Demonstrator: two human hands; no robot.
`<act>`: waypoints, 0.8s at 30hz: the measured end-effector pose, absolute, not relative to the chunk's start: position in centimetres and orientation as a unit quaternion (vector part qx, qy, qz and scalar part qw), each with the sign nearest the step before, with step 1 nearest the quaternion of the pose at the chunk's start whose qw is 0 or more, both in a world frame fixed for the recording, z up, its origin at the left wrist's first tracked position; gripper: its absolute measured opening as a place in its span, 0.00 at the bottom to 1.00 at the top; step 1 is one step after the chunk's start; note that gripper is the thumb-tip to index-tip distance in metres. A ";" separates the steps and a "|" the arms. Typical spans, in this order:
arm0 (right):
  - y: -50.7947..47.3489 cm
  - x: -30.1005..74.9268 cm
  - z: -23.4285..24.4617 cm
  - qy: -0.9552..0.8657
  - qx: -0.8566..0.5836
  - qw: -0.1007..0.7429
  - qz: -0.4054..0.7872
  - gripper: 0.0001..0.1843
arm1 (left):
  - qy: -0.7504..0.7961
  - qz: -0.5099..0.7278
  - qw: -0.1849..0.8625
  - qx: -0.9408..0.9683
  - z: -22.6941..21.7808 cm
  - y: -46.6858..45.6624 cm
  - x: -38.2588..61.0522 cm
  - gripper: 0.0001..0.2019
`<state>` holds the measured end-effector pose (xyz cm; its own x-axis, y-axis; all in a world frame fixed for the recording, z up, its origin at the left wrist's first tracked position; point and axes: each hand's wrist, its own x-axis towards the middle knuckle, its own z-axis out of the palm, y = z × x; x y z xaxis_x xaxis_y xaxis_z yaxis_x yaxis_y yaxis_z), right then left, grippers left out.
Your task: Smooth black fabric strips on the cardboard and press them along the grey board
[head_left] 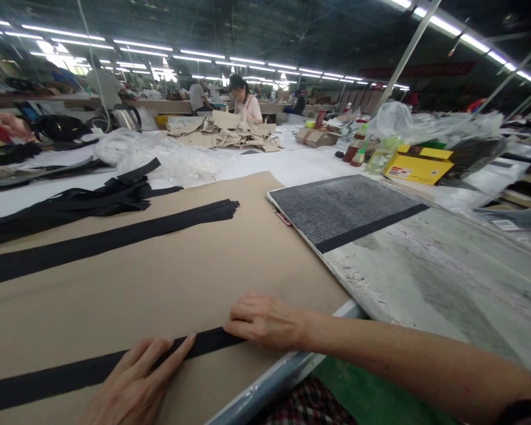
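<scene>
Left hand (137,381): resting extended fingers on the strip (71,373) at bottom centre-left, grasping nothing; presumably steadying it and keeping it flat.
Right hand (265,321): curling fingers over the strip at lower centre; cannot tell whether pinching or only pressing; probably stopping any slip to the side.
Sheet (168,277): spreading brown and smooth across left and centre, likely serving as an even base.
Stack (115,239): lying at mid-left, more black strips, right ends slightly fanning; perhaps waiting within easy reach.
Board (402,271): overlapping the sheet at right, carrying grey cloth (345,203) with a black band (374,227) along the near edge.
Strip: running from lower left edge to lower centre, on the sheet; looking matte black, narrow, straight, partly hiding beneath both hands.
</scene>
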<state>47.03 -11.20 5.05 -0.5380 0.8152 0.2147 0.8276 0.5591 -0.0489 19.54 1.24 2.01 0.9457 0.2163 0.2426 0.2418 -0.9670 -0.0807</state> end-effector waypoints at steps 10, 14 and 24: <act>-12.1 47.6 5.6 -0.883 -0.454 0.091 -0.073 0.12 | -0.128 -0.077 0.092 -0.985 1.5 0.8 20.1 0.38; -12.5 47.9 5.7 -0.884 -0.454 0.080 -0.078 0.12 | -0.127 -0.066 0.097 -0.985 1.4 0.9 20.1 0.40; -13.9 49.4 6.2 -0.878 -0.466 0.069 -0.091 0.12 | -0.130 -0.066 0.076 -0.986 1.9 0.9 20.5 0.37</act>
